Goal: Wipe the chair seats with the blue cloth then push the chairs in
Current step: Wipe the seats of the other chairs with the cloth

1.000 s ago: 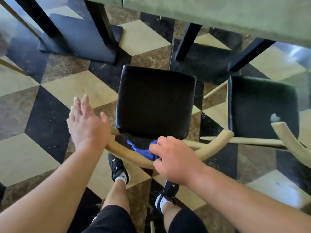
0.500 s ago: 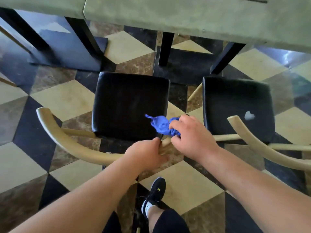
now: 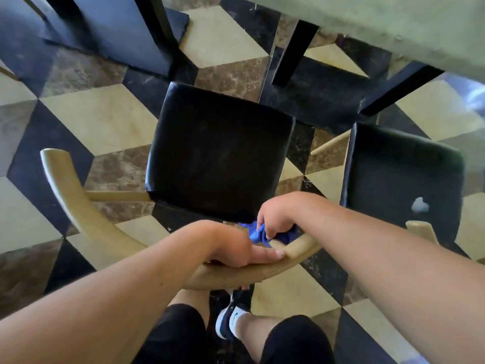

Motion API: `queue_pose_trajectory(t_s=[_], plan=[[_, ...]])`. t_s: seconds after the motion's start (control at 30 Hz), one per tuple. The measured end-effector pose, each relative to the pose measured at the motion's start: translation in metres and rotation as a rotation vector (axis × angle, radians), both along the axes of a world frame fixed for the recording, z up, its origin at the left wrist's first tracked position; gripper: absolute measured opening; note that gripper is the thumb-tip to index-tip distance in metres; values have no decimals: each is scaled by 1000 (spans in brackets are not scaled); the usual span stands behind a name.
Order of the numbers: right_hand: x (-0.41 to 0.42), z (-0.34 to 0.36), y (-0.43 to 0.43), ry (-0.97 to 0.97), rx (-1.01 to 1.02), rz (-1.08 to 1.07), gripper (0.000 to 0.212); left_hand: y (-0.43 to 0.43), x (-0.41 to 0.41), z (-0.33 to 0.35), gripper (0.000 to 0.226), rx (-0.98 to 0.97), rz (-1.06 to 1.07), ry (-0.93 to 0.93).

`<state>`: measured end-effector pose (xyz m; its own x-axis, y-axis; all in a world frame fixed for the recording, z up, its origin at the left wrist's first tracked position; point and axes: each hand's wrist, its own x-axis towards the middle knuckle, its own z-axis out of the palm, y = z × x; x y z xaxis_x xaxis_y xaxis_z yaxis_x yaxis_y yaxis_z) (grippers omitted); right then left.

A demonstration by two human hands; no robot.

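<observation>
A chair with a black seat point(image 3: 220, 158) and a curved pale wooden backrest point(image 3: 78, 206) stands in front of me, its seat short of the table. My left hand point(image 3: 231, 248) grips the backrest's right part. Just right of it my right hand point(image 3: 278, 219) holds the bunched blue cloth point(image 3: 258, 235) at the rear edge of the seat, over the backrest's right end. A second chair with a black seat point(image 3: 401, 174) stands to the right, with a white spot point(image 3: 420, 204) near its rear edge.
The grey-green table edge point(image 3: 393, 24) runs across the top right, with black table legs point(image 3: 294, 51) below it. Another dark leg and base point(image 3: 110, 32) stand at the upper left. The floor is chequered tile. My feet and knees point(image 3: 231, 321) are behind the chair.
My right hand with the cloth has come back from the seat to the backrest's right end. My left hand still grips the backrest. The view has shifted, with the chair further right in frame.
</observation>
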<state>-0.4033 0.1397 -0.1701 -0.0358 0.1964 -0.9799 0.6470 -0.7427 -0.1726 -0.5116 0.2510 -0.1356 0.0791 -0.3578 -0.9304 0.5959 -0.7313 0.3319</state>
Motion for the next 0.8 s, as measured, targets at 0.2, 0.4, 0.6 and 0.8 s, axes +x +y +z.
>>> queue_pose_trajectory(t_s=[0.2, 0.4, 0.6, 0.8], plan=[[13, -76, 18, 74, -97, 103, 20, 11, 12, -44, 54, -185, 204, 267], [28, -119, 21, 149, -108, 145, 37, 0, 22, -59, 34, -325, 158, 343], [37, -75, 1, 199, -56, -119, 41, -15, 35, -40, 32, -269, 227, 355], [76, 20, -74, 126, 40, -528, 48, -65, 74, 1, 35, 89, -131, 127]])
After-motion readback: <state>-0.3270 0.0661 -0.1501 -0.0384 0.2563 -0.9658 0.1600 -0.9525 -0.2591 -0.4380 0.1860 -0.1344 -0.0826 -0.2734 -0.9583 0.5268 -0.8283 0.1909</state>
